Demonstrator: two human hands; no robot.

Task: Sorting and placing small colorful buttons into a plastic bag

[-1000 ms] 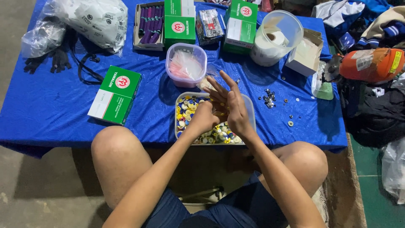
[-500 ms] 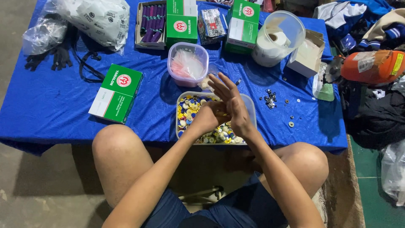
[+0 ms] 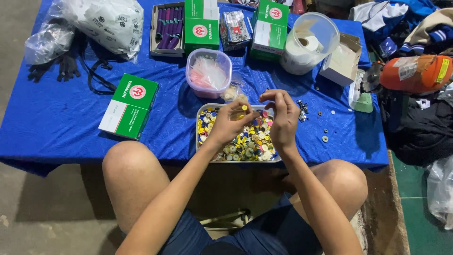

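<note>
Person seated at low table (image 3: 56, 127) with blue cover, both hands over a clear tray of small caps (image 3: 238, 141) at the near edge, mixed yellow, blue, white pieces. Left hand (image 3: 231, 120) pinches one small yellow cap (image 3: 244, 107) between thumb and fingertips, raised just above the tray. Right hand (image 3: 283, 115) is curled, fingertips bunched near the left hand's; it seems to grip something tiny, cannot tell what.

Step in hand, as judged: picking and fitting, one cap lifted out of the tray, hands brought together to join or sort it. Next move calls for fine fingertip alignment of the two hands, steady pinch, no drop back into the pile.

Around: loose small metal bits (image 3: 302, 107) right of the tray; clear tub with pink pieces (image 3: 208, 73) just beyond it; white tape rolls in a round tub (image 3: 309, 42) far right; green boxes (image 3: 128, 112) left and far; open box of purple sticks (image 3: 167, 28) far side.
</note>
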